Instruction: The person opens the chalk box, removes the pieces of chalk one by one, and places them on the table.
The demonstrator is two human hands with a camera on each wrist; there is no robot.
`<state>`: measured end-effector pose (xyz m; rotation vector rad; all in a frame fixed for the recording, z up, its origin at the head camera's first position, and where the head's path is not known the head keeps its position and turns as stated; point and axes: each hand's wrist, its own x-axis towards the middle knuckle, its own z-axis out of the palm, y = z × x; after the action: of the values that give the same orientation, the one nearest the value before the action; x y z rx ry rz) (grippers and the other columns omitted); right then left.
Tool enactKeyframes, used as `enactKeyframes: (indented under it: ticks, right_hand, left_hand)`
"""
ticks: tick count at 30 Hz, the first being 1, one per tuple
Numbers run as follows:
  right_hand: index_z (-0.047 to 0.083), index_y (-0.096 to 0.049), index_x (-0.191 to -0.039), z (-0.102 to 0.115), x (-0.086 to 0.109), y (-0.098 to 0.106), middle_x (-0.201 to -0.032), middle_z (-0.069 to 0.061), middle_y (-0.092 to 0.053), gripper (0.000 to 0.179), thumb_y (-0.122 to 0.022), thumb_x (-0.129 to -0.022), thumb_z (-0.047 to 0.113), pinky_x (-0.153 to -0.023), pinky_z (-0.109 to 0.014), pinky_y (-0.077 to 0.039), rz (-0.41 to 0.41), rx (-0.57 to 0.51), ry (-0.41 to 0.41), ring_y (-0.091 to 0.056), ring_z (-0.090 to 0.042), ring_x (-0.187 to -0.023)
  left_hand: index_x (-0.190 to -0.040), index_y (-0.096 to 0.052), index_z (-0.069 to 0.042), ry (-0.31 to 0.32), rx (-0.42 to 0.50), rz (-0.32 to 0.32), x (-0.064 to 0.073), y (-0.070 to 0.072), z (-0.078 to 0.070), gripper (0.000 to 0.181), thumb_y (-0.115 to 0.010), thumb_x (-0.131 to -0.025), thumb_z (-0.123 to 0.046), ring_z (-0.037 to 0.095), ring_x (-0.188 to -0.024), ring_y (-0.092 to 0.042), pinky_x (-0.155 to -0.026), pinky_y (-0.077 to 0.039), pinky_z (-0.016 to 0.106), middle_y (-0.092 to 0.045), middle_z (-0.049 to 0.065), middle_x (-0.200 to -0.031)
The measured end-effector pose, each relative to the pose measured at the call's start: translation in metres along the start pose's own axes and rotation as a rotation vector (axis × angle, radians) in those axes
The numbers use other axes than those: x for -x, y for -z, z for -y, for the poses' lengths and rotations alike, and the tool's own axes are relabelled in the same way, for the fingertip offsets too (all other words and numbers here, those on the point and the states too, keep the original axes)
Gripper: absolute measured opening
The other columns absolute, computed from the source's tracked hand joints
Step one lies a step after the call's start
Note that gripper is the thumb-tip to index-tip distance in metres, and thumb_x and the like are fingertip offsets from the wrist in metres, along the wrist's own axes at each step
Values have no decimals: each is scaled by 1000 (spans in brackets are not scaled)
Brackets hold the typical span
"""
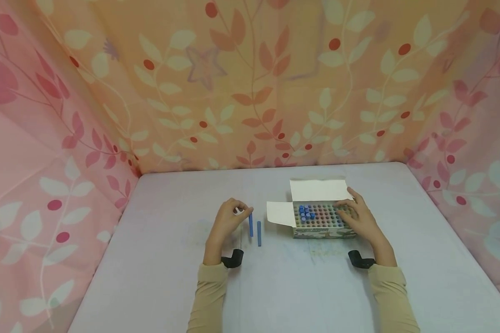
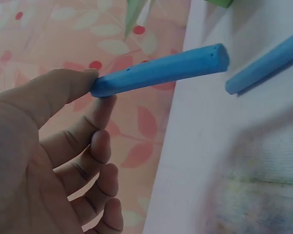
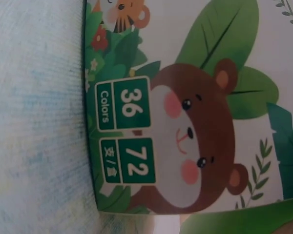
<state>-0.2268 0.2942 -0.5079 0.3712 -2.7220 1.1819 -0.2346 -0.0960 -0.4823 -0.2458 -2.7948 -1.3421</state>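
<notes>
Left hand point(image 1: 227, 221) pinches chalk point(image 2: 161, 71); right point(image 1: 364, 224) seemingly touches box point(image 1: 322, 232).

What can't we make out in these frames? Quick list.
Head: some holes at the right end of the chalk box, covered by the right hand.
Head: upper end of the held blue chalk, hidden by the left hand.
Left wrist: far end of the loose blue chalk, cut by the right edge.
Right wrist: rest of the tiger drawing, cut by the top edge.

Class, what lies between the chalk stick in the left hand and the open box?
In the head view, a second blue chalk stick lies on the tabletop, and the side flap of the box extends toward it.
</notes>
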Motion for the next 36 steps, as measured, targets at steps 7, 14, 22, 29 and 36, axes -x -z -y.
enactKeyframes:
  ticks: [7,14,22,29,36]
  right_hand:
    - [10,-62,-105,0,1,-1,-152,-18,-13,19,-61,-90,21,-90,-71,-27,3,-10,-18,-20,-54,-130]
    - [9,-62,-105,0,2,-2,-152,-19,-12,19,-60,-90,20,-90,-70,-28,6,-11,-16,-22,-55,-129]
    - [10,-62,-104,1,1,-2,-152,-18,-13,18,-61,-90,20,-90,-70,-28,9,-8,-26,-21,-55,-130]
    - [8,-63,-103,2,1,-1,-152,-19,-13,17,-61,-89,18,-90,-70,-28,5,-15,-23,-24,-55,-128]
    - [7,-63,-102,2,-1,-2,-151,-20,-14,16,-62,-89,16,-91,-69,-29,-2,-13,-23,-25,-55,-128]
  left_hand:
    - [-82,-71,-12,41,-79,78,-2,-14,11,22,-68,-83,-34,17,-79,-52,-66,-41,30,-60,2,-88]
    - [-80,-72,-12,48,-143,50,-2,-24,19,24,-67,-83,-35,19,-78,-51,-67,-41,33,-59,2,-83]
    - [-77,-70,-14,62,-243,9,-4,-31,25,26,-65,-84,-38,19,-74,-45,-64,-34,30,-52,1,-75]
    - [-74,-67,-13,33,-286,-21,-5,-37,25,26,-67,-83,-37,19,-71,-43,-60,-33,30,-49,1,-72]
    - [-72,-65,-14,53,-327,-18,-4,-40,27,27,-66,-83,-39,19,-73,-43,-62,-33,31,-48,1,-74]
